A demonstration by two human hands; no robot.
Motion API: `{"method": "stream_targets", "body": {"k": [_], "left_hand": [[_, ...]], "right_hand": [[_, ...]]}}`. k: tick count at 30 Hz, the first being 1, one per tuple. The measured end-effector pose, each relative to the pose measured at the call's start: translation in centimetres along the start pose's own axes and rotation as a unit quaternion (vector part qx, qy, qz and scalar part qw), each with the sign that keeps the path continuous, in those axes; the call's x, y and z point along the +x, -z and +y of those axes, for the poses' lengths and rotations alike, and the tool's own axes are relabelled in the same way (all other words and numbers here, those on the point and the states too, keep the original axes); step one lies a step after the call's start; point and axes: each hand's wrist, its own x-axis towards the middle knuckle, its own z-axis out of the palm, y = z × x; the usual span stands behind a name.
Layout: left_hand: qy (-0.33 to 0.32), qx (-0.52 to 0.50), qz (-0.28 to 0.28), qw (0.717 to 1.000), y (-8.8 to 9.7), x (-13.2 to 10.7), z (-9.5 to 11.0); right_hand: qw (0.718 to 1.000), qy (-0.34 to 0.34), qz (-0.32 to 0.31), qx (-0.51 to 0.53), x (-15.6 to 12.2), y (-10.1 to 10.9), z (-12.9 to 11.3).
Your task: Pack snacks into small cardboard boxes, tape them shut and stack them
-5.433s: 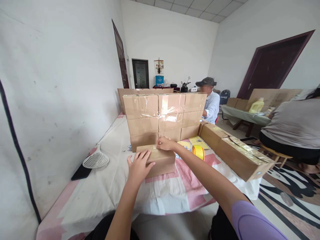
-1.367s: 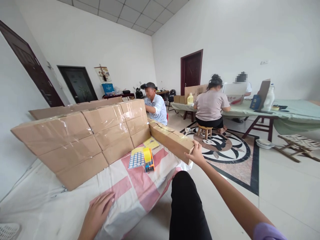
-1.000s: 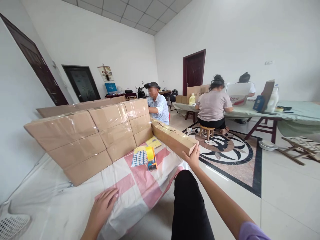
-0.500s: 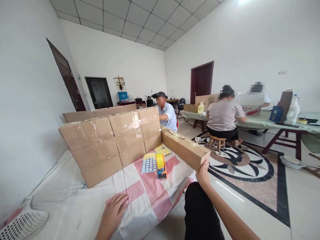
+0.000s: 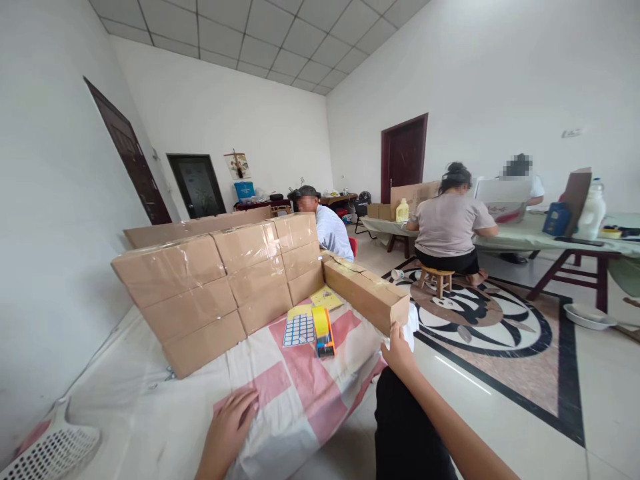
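Note:
My left hand [image 5: 229, 427] lies flat and open on the pink-and-white tablecloth [image 5: 300, 393], near the table's front edge. My right hand [image 5: 399, 348] reaches to the table's right corner, just below the near end of a long cardboard box [image 5: 367, 293]. Its fingers are curled on a bunched white corner of the cloth. A wall of taped cardboard boxes [image 5: 210, 287] stands across the table. In front of the boxes sit a yellow tape dispenser [image 5: 323, 328], a blue sticker sheet [image 5: 299, 330] and a yellow sheet [image 5: 325, 299].
A white mesh item [image 5: 47, 453] lies at the bottom left. A person in a light shirt [image 5: 330, 230] sits behind the boxes. Another person [image 5: 450, 227] sits on a stool [image 5: 437, 280] at a green-covered table [image 5: 540, 237] with bottles. Open tiled floor spreads to the right.
My right hand has dropped from the long box's end to the cloth corner below it. My left hand has stayed flat on the cloth. The view has shifted slightly.

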Motion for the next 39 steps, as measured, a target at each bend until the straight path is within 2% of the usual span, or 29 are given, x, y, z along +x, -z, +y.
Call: {"method": "stream_targets", "body": {"k": [5,10,13,15,17,20,23,26,30,33,36,39], "left_hand": [[0.005,-0.01,-0.002,1.0,0.2,0.2,0.3],[0.024,-0.028,-0.005,0.999,1.0,0.6,1.3],[0.032,-0.057,-0.01,0.998,1.2,0.7,1.4],[0.038,-0.083,-0.006,0.996,1.3,0.8,1.1],[0.046,-0.11,0.001,0.993,1.7,0.8,0.6],[0.076,-0.146,-0.001,0.986,3.1,0.9,-0.4],[0.125,-0.166,-0.005,0.978,5.1,0.7,-1.2],[0.163,-0.16,0.002,0.974,6.9,0.3,-1.6],[0.188,-0.113,0.026,0.975,9.0,-1.3,-1.9],[0.225,-0.099,0.061,0.967,11.1,-3.6,-2.8],[0.263,-0.147,0.093,0.949,13.6,-6.5,-4.0],[0.287,-0.246,0.089,0.922,15.5,-8.8,-5.3]], "right_hand": [[0.998,-0.016,0.005,0.054,0.6,0.1,-0.1],[0.997,0.004,-0.021,0.07,1.4,0.8,-0.7],[0.999,-0.006,-0.039,0.023,0.2,1.7,-1.9],[0.999,-0.004,-0.018,-0.033,-1.4,2.3,-3.3],[0.997,0.053,0.003,-0.055,-3.4,2.5,-4.9],[0.976,0.215,-0.035,0.003,-6.7,1.7,-8.1],[0.93,0.345,-0.102,0.073,-10.0,-0.8,-12.5],[0.897,0.406,-0.147,0.094,-12.6,-4.0,-18.1],[0.874,0.421,-0.203,0.134,-14.7,-8.1,-27.2],[0.852,0.419,-0.242,0.198,-15.9,-11.3,-34.7],[0.83,0.419,-0.272,0.249,-17.7,-15.0,-42.2],[0.816,0.393,-0.318,0.28,-20.3,-19.3,-48.2]]}}
